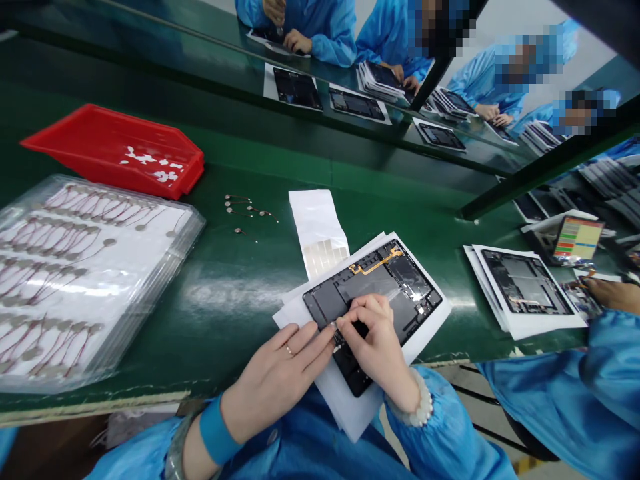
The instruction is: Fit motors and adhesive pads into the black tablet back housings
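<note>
Curling close together, the right hand's (373, 340) thumb and forefinger meet above a flat black tablet (370, 283), toward its near-left edge; whether they grip anything cannot be told. The left hand's (277, 370) fingers stretch straight to the same spot, thumb hidden, so its grip is unclear too. Beneath the fingers, the tablet, matte with glossy patches and an orange ribbon (377, 262), rests on smooth white sheets (345, 407), partly covered by the hands. Beyond the fingertips lies a pale strip (315, 217); farther left, round wired discs (241, 231), a red plastic bin (125, 183) and clear stacked trays (150, 267).
</note>
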`<state>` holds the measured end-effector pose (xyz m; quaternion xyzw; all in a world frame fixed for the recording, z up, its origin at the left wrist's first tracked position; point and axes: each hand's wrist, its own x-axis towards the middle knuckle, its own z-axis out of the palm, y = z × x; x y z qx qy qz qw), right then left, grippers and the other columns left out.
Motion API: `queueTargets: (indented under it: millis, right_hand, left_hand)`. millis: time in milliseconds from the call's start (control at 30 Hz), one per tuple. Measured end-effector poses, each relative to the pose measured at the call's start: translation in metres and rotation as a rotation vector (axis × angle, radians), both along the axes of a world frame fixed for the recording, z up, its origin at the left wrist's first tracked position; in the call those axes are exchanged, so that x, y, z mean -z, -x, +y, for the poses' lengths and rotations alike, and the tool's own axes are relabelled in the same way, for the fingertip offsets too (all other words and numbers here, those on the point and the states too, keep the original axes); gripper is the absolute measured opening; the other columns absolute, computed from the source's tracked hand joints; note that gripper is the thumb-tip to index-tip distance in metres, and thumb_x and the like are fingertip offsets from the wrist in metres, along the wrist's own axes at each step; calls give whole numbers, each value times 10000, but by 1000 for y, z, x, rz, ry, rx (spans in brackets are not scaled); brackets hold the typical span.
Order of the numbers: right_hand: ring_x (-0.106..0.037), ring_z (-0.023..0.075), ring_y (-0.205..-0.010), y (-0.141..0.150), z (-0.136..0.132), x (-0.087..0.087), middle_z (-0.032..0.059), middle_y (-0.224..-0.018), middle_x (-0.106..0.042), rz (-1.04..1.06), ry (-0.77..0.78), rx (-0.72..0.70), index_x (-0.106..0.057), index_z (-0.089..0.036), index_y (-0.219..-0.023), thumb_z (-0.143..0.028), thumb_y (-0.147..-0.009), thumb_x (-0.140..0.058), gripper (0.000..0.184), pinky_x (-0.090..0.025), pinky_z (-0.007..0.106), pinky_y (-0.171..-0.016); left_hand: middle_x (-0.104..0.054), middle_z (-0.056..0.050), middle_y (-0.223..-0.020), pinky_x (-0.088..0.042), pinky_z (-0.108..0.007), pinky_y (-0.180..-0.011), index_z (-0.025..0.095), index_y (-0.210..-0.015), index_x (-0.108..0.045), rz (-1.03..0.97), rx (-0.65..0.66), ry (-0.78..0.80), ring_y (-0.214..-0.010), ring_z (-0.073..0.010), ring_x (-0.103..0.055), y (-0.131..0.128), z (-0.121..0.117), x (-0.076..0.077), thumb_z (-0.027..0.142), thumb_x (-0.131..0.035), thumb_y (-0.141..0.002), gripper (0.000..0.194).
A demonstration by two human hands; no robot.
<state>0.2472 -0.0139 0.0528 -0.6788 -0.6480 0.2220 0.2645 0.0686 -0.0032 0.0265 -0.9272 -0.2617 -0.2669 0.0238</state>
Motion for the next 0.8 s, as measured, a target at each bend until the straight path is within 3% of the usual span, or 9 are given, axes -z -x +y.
queueTargets:
  millis: [800]
  right_hand:
    - [-478, 218, -947, 0, 0, 1, 37, -878, -604, 17, -6, 13, -642, -223, -688, -225, -842, -584, 164, -355, 407, -864]
  left_hand:
    - [-656, -73, -1033, -438, -354, -833, 160, -1014, -650, 3, -30, 42, -981, -216, -555, -1, 0, -1, 64, -325, -943, 346]
